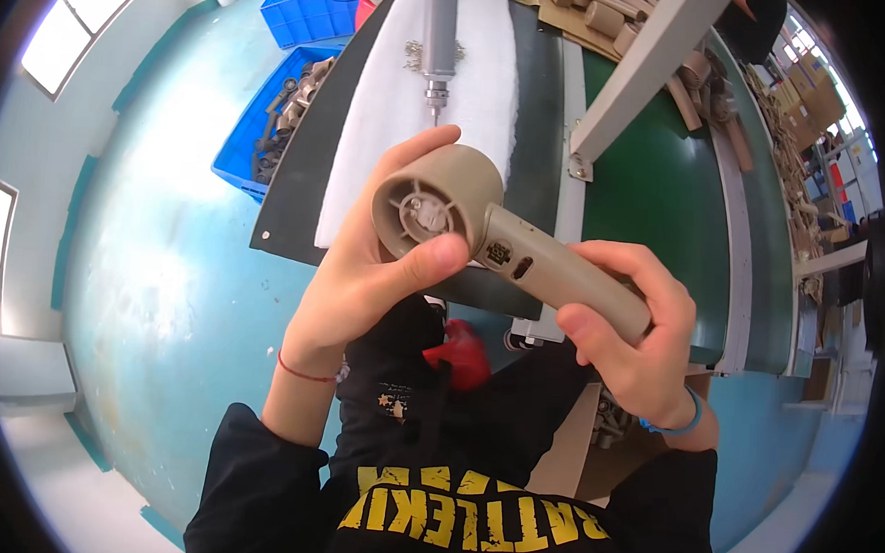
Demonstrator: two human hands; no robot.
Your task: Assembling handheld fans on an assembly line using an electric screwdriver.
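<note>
A beige hair dryer housing (569,273) is held up in front of me, its barrel to the left and its handle slanting down to the right. Spokes and a pale round core show inside the barrel's open end, and the handle has two small cutouts. My left hand (365,264) wraps the barrel, thumb across its near rim. Around the handle's lower end, my right hand (645,337) has its fingers and thumb closed. Just beyond the barrel an electric screwdriver (440,42) points its bit down, near my left fingertips. Small screws (413,56) lie beside it on a white foam sheet (370,128).
Blue crates (234,162) stand on the floor at the left, one filled with dark and beige parts. On the right, a green conveyor belt (649,215) carries beige parts (698,81) at its far end. A slanted metal post (644,74) rises beside the bench.
</note>
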